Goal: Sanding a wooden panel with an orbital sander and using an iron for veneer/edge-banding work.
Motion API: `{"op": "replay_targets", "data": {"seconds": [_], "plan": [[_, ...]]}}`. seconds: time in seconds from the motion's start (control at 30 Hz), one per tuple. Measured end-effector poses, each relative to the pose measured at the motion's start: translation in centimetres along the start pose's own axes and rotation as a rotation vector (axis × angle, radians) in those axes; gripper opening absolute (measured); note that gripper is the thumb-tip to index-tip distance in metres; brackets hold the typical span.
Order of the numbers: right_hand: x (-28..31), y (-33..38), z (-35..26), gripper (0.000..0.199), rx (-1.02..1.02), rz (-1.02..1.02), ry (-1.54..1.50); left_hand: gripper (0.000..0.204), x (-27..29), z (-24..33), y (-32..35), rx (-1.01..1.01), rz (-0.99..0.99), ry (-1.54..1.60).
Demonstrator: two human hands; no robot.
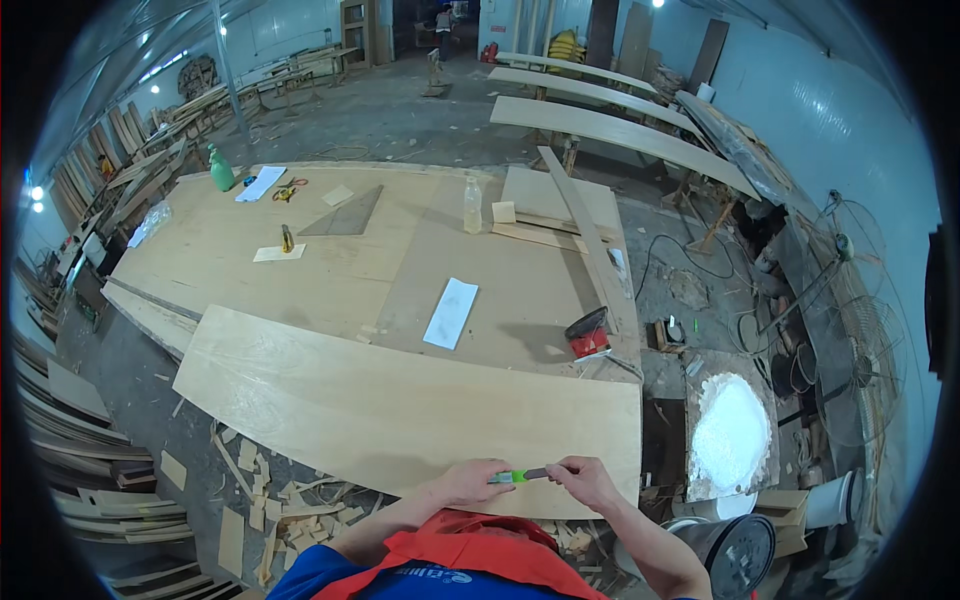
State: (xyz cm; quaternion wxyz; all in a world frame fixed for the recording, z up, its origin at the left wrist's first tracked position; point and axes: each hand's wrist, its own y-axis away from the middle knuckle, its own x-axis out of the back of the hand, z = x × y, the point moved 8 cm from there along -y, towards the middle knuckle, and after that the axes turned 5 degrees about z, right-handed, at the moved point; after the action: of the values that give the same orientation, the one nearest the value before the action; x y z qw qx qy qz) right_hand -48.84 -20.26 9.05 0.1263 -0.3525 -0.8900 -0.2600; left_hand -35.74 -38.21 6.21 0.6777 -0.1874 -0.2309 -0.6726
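At the near edge of a long pale wood panel (400, 390), a slim green tool with a dark grey end (519, 476) lies level between my hands. My left hand (472, 482) is closed round its green end. With fingers pinched, my right hand (588, 482) grips the grey end. The tool's exact kind is too small to make out. Both hands are just over the panel, close to my red apron.
Behind the panel, the worktable (350, 280) carries a white paper sheet (451, 313), a clear bottle (473, 205), a yellow cutter (287, 238), a green spray bottle (221, 168) and a red tin (589, 343). White powder (732, 435) is piled at right; wood scraps (315, 520) litter the floor.
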Motion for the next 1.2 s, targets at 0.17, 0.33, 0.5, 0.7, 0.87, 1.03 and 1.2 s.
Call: {"op": "replay_targets", "data": {"seconds": [0.17,0.33,0.5,0.7,0.87,1.03,1.2], "plan": [[-0.1,0.5,0.3,0.031,-0.017,0.003,-0.080,0.037,0.2,1.1,-0.2,0.009,-0.103,0.060],[-2.0,0.8,1.4,0.037,-0.138,-0.055,-0.267,0.037,-0.4,2.1,-0.5,-0.124,0.039,-0.007],[-0.7,0.8,0.2,0.037,-0.104,-0.060,0.041,0.037,-1.6,0.7,-0.5,-0.111,-0.036,-0.058],[-1.2,0.8,0.5,0.036,-0.071,-0.089,0.029,0.037,-1.4,1.3,-0.6,-0.131,-0.025,-0.094],[-0.4,1.4,0.4,0.036,-0.060,-0.048,0.132,0.035,-2.0,1.2,-0.1,-0.122,-0.050,-0.059],[0.0,1.5,0.2,0.033,0.045,-0.075,0.218,0.032,-2.2,1.6,-0.2,-0.166,-0.038,-0.034],[2.1,2.1,0.9,0.028,0.163,0.003,0.207,0.032,-2.3,2.3,-1.4,-0.210,0.021,-0.109]]}}
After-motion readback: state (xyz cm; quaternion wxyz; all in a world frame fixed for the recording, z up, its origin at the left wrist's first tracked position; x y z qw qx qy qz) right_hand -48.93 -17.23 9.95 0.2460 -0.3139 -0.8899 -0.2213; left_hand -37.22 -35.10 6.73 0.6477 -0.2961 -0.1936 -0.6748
